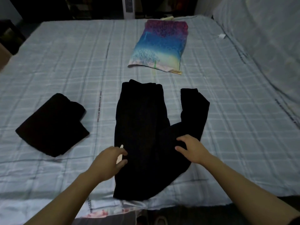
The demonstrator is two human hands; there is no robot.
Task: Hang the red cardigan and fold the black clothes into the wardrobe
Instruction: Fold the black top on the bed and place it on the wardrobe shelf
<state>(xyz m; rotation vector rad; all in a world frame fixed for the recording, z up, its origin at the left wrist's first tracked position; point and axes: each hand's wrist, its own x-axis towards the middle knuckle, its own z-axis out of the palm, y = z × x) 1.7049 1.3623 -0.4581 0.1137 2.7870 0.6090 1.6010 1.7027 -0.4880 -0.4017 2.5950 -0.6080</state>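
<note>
A long black garment (pixel 142 127) lies spread on the bed in front of me, with one part bent back up on its right side. My left hand (pixel 108 161) pinches its left edge near a small white tag. My right hand (pixel 191 149) lies on the garment's right side with the fingers curled into the cloth. A second black piece (pixel 52 125) lies folded to the left, apart from both hands. No red cardigan shows in this view.
The bed (pixel 65 62) has a pale blue checked sheet. A colourful folded cloth (pixel 160 46) lies at the far middle. A white fan or heater (pixel 129 7) stands beyond the bed. A pale covered surface (pixel 263 30) rises on the right.
</note>
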